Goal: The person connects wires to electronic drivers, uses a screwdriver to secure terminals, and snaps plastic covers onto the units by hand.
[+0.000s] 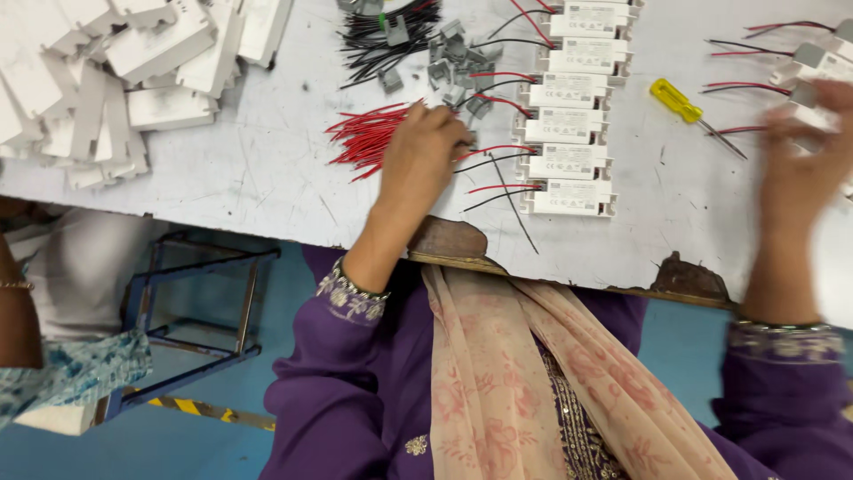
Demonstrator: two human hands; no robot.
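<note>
The left hand (429, 153) rests palm-down on the scratched white worktop (267, 169), its grip curled together at the edge of a loose sheaf of thin red wires (366, 138); whether a wire is pinched under the fingers cannot be told. Just beyond the fingertips lies a scatter of small grey clips (453, 62), and past those a bundle of black wires (378, 40). Beside the hand runs a column of flat white rectangular boxes (569, 124), each with a pale label and a red and a black lead trailing from its end. The right hand (804, 164) is blurred at the worktop's far right, near more white boxes with leads; its grip cannot be told. A yellow-handled screwdriver (677, 100) lies between the column and that hand. White plastic covers (115, 71) are heaped at the left. The worktop's near edge is chipped, showing brown wood.
</note>
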